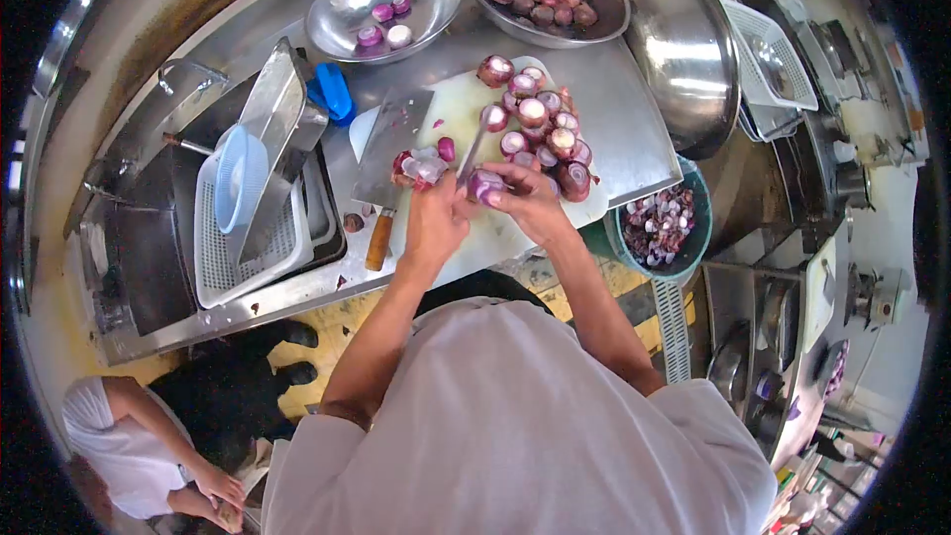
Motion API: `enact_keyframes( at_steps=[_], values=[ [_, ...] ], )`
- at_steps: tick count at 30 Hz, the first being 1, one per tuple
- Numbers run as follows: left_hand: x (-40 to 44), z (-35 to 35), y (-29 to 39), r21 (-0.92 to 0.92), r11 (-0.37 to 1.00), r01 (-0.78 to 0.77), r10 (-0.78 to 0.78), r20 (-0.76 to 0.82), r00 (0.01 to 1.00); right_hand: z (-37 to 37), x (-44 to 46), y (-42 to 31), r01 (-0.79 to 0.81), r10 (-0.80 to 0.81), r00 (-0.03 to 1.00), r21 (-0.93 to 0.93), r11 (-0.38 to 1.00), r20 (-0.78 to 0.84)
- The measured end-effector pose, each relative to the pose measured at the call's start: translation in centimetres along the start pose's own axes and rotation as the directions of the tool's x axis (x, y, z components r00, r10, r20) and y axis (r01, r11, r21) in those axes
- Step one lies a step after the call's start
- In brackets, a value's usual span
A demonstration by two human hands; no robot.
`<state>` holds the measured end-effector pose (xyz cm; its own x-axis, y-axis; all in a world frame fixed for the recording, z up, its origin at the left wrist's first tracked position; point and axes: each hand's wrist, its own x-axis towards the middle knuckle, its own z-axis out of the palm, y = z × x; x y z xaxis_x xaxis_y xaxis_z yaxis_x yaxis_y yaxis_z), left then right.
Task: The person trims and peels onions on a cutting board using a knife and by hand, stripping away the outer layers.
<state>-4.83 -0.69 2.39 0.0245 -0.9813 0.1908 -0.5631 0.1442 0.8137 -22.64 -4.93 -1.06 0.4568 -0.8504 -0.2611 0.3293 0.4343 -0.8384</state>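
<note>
Both hands [440, 220] [533, 206] angled inward

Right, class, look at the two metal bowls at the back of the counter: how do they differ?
The left bowl holds only a few peeled onions; the right bowl holds many unpeeled onions. The left bowl's contents look bright purple and white, the right bowl's dull reddish brown. Both are round and shiny.

Onions [533, 113] on board: reddish purple, white cut faces. Bowls [337, 10]: silver. Cutting board [456, 104]: off-white, yellowish. Cleaver handle [378, 240]: orange-brown. Bucket [699, 228]: green. Basin [239, 178]: pale blue. Basket [223, 282]: white, dotted with holes. Shirt [515, 416]: plain white. Floor [347, 322]: yellow.
</note>
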Motion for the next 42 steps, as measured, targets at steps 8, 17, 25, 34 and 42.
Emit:
enact_keyframes(
  at_steps=[8, 17, 25, 34, 42],
  values=[
    [0.8, -1.3, -0.6, -0.063, 0.994, 0.093, -0.095, -0.014, 0.995, -0.1, -0.1, -0.5, -0.083, 0.049, 0.987, 0.225, 0.971, 0.153],
    [0.7, -2.7, 0.5, -0.271, 0.945, 0.184, -0.2, -0.035, 0.979, 0.8, -0.3, -1.5, -0.094, 0.063, 0.989, 0.245, 0.965, 0.132],
    [1.1, -4.4, -3.0, -0.291, 0.908, 0.301, -0.346, -0.12, 0.93, 0.5, -0.3, -2.0, -0.164, 0.096, 0.958, 0.241, 0.957, 0.271],
    [0.7, -5.7, -4.0, -0.185, 0.957, 0.223, -0.266, -0.261, 0.928, 0.2, 0.4, -1.5, -0.162, 0.084, 0.964, 0.31, 0.937, 0.252],
    [0.0, -5.4, -6.4, 0.205, 0.973, 0.103, -0.094, -0.051, 0.994, -1.1, 1.8, -1.0, -0.199, 0.191, 0.979, 0.489, 0.849, 0.067]
  ],
)
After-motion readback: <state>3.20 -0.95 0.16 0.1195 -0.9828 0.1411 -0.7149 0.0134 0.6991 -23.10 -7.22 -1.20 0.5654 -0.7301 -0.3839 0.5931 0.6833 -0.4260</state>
